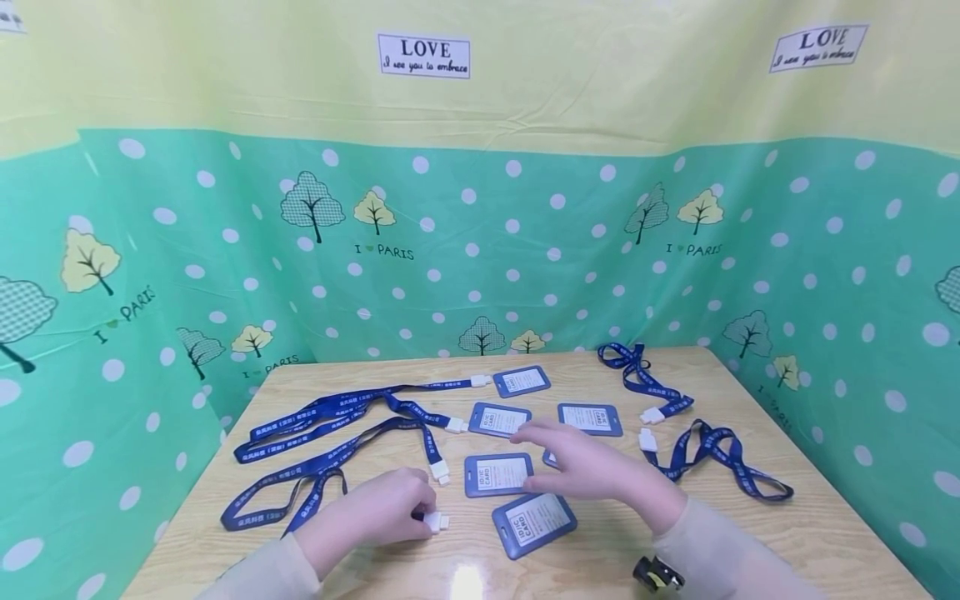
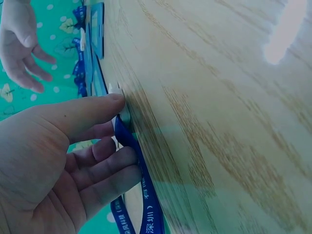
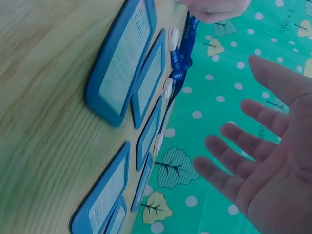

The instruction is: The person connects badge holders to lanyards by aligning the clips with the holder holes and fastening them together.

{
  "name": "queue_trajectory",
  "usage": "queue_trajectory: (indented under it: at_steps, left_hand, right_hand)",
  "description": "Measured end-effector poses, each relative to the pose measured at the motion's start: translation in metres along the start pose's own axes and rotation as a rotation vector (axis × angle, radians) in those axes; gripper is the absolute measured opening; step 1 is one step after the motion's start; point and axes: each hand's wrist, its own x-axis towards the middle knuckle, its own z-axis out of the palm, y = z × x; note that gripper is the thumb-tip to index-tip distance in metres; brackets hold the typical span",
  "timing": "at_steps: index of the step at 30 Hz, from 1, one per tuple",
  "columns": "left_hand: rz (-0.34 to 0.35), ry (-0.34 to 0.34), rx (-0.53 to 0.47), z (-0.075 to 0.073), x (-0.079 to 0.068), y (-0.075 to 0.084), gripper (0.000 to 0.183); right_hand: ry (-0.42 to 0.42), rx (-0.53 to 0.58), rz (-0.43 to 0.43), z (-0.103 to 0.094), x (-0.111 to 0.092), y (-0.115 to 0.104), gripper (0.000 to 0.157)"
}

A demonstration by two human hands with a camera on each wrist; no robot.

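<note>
My left hand (image 1: 390, 504) is low over the table's near side and pinches the white plastic clip (image 1: 437, 522) of a blue lanyard between thumb and fingertips. In the left wrist view the printed strap (image 2: 152, 207) runs down past the fingers. My right hand (image 1: 588, 467) hovers over several blue ID card holders, fingers spread and holding nothing. Nearest to it are a card holder (image 1: 498, 475) at its fingertips and a tilted one (image 1: 534, 525) just below. Another holder (image 1: 550, 458) is mostly hidden behind the right hand.
Several other lanyards lie on the left, among them one with its clip (image 1: 441, 472) beside my left hand. Two more lanyards, one (image 1: 723, 458) nearer, lie on the right. Further holders (image 1: 522, 381) lie toward the back. A green dotted curtain (image 1: 517, 275) borders the wooden table (image 1: 615, 550).
</note>
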Motion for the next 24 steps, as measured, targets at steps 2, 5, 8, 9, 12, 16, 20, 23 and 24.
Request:
queue_trajectory:
  at_steps: [2, 5, 8, 9, 12, 16, 20, 23, 24]
  left_hand:
    - [-0.006, -0.003, 0.001, 0.001, 0.000, 0.000, 0.007]
    - [-0.009, -0.007, 0.003, 0.001, 0.001, 0.000, 0.007]
    - [-0.010, -0.010, 0.005, 0.001, 0.001, 0.000, 0.008]
    - [-0.011, -0.012, 0.004, 0.001, 0.001, 0.000, 0.008]
    - [-0.008, -0.015, 0.000, 0.000, 0.001, 0.000, 0.008]
    - [-0.001, -0.012, -0.007, 0.001, 0.001, 0.000, 0.009]
    - [0.004, -0.006, -0.009, 0.002, 0.001, -0.001, 0.009]
    - [0.007, -0.002, -0.005, 0.002, 0.001, -0.001, 0.009]
    - [0.010, 0.001, -0.003, 0.002, 0.001, -0.002, 0.009]
  right_hand:
    - [-0.012, -0.042, -0.015, 0.000, -0.002, 0.002, 0.054]
    - [-0.031, -0.104, -0.032, -0.001, -0.004, 0.004, 0.052]
    - [-0.053, -0.158, -0.039, -0.003, -0.006, 0.005, 0.052]
    - [-0.062, -0.167, -0.038, -0.003, -0.006, 0.005, 0.052]
    - [-0.091, -0.191, -0.028, -0.004, -0.008, 0.004, 0.054]
    - [-0.126, -0.199, -0.011, -0.004, -0.011, 0.003, 0.053]
    - [-0.154, -0.198, -0.024, -0.004, -0.012, 0.004, 0.049]
    - [-0.166, -0.219, -0.043, -0.004, -0.012, 0.006, 0.047]
    - [-0.170, -0.227, -0.043, -0.003, -0.012, 0.007, 0.046]
